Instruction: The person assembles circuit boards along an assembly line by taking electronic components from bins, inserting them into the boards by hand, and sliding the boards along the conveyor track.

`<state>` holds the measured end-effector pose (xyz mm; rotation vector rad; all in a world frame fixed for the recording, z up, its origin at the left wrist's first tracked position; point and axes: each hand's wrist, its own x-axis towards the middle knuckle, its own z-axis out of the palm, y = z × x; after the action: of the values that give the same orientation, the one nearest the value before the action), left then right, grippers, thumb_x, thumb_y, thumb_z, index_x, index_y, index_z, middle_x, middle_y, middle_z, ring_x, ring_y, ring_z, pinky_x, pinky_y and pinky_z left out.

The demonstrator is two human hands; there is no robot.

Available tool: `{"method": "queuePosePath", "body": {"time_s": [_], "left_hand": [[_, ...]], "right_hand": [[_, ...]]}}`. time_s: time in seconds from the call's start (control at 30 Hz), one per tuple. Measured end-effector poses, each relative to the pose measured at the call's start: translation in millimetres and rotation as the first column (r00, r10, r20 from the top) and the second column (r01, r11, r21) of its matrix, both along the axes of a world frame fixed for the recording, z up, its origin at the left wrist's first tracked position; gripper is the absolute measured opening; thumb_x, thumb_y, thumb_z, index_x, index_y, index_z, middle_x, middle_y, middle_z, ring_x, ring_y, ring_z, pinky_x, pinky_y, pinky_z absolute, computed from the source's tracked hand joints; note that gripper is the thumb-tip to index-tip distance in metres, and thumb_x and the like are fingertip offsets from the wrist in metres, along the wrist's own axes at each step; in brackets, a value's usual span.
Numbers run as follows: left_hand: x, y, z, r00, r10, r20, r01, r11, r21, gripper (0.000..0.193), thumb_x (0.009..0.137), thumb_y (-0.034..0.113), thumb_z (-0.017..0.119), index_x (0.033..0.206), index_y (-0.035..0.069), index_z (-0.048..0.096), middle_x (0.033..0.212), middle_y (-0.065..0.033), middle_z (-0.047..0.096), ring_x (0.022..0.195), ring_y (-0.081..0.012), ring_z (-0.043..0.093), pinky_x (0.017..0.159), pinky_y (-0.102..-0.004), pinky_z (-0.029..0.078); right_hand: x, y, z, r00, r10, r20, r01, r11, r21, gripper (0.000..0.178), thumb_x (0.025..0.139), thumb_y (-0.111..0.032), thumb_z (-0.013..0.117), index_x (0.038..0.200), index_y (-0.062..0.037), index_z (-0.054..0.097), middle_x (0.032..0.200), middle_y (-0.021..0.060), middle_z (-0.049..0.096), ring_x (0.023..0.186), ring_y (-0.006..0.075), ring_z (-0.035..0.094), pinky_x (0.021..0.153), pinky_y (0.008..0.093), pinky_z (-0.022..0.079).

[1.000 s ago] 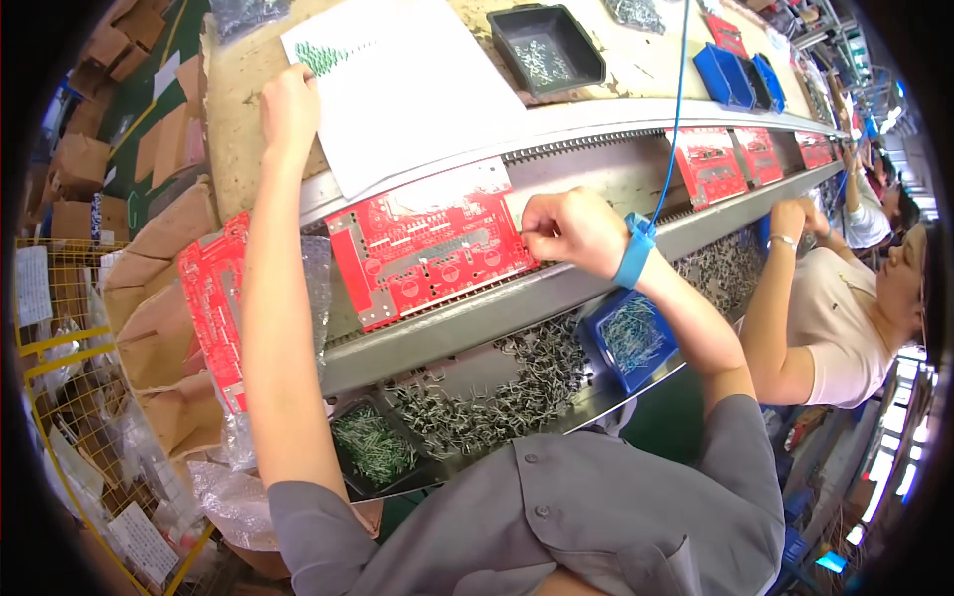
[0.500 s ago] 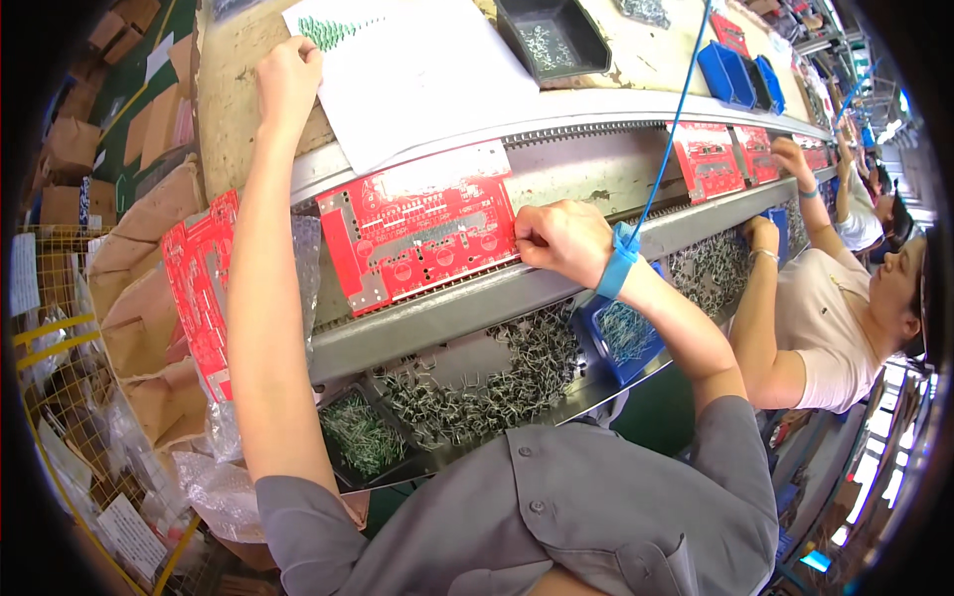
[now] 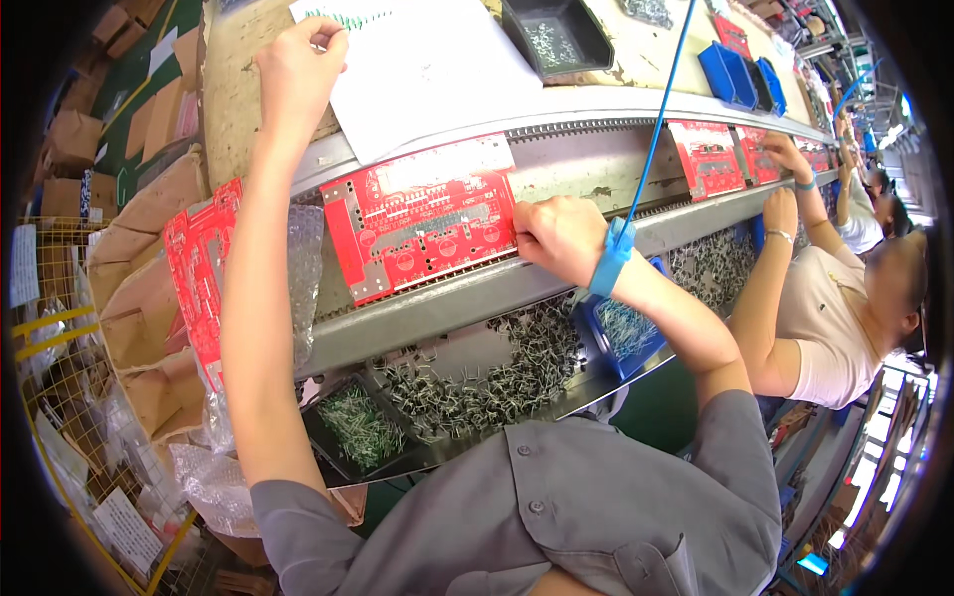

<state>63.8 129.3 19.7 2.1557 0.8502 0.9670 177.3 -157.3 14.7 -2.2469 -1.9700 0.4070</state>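
My left hand [image 3: 304, 72] is raised at the corner of a white sheet [image 3: 422, 84], beside a row of small green parts [image 3: 348, 20]. Its thumb and fingers are pinched together, and whatever lies between them is too small to make out. A red circuit board [image 3: 422, 221] rests across the rails of the conveyor track in front of me. Against the board's right edge is my right hand [image 3: 564, 238], fingers curled closed, their tips hidden from view. A blue strap [image 3: 612, 260] with a cord circles my right wrist.
Nearer me lie loose leaded parts [image 3: 477, 382], a black tray [image 3: 358, 432] of green-tinted parts and a blue bin [image 3: 624, 328]. Behind the track stands a black bin [image 3: 556, 45]. More red boards [image 3: 202, 278] lean at left. A co-worker [image 3: 835, 308] works at right.
My left hand has drawn back slightly toward me and right from the green parts, still pinched. My right hand stays at the board's edge. The co-worker's nearer hand has risen.
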Motion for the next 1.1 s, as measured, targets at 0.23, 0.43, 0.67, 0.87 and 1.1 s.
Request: {"method": "queuePosePath", "body": {"time_s": [0.23,0.43,0.67,0.87,1.1], "left_hand": [[-0.7,-34.0,9.3,0.994,-0.106,0.036,0.109,0.988,-0.112,0.014,0.085,0.014,0.064,0.09,0.001,0.069,0.076,-0.0029,0.067,0.064,-0.0101,0.066,0.052,-0.0213,0.049],[-11.1,-68.5,8.0,0.977,-0.212,0.03,0.214,0.964,-0.155,0.013,0.085,0.013,0.064,0.091,0.001,0.068,0.074,-0.0031,0.066,0.06,-0.0092,0.064,0.052,-0.0209,0.048],[-27.5,-131.4,-11.6,0.891,-0.448,0.072,0.412,0.731,-0.544,0.007,0.085,0.004,0.061,0.087,-0.002,0.065,0.069,-0.0031,0.064,0.059,-0.0072,0.059,0.052,-0.0221,0.048],[-33.2,-142.3,-38.3,0.877,-0.481,0.005,0.424,0.767,-0.481,0.007,0.082,0.002,0.063,0.086,-0.003,0.064,0.071,-0.0043,0.066,0.059,-0.0063,0.059,0.053,-0.0219,0.048],[-33.2,-142.7,-44.8,0.882,-0.471,-0.024,0.413,0.796,-0.443,0.007,0.082,0.005,0.065,0.084,-0.002,0.066,0.068,-0.0027,0.065,0.057,-0.0051,0.058,0.052,-0.0218,0.048]], "right_hand": [[-5.4,-4.0,-3.0,1.0,0.025,0.005,-0.025,0.999,0.02,0.007,0.075,-0.009,0.059,0.077,-0.0042,0.055,0.067,0.0159,0.062,0.066,0.0336,0.063,0.059,0.044,0.05],[3.2,-2.2,2.9,1.0,0.022,0.006,-0.022,0.996,-0.081,0.007,0.078,-0.011,0.061,0.081,-0.0044,0.058,0.071,0.0146,0.064,0.073,0.0323,0.064,0.061,0.0436,0.05],[19.6,-1.3,4.2,0.948,0.0,-0.319,-0.033,0.995,-0.098,0.009,0.081,-0.011,0.06,0.084,-0.0034,0.064,0.075,0.0154,0.065,0.073,0.0324,0.064,0.066,0.0398,0.049],[16.7,0.2,5.4,0.951,-0.012,-0.31,-0.022,0.994,-0.105,0.009,0.081,-0.011,0.06,0.083,-0.0034,0.063,0.073,0.0147,0.065,0.07,0.0321,0.064,0.064,0.0396,0.048],[6.3,-3.8,3.7,0.984,-0.033,-0.174,0.03,0.999,-0.023,0.006,0.079,-0.012,0.06,0.079,-0.0065,0.061,0.066,0.0123,0.063,0.065,0.0324,0.063,0.059,0.042,0.048]]}}
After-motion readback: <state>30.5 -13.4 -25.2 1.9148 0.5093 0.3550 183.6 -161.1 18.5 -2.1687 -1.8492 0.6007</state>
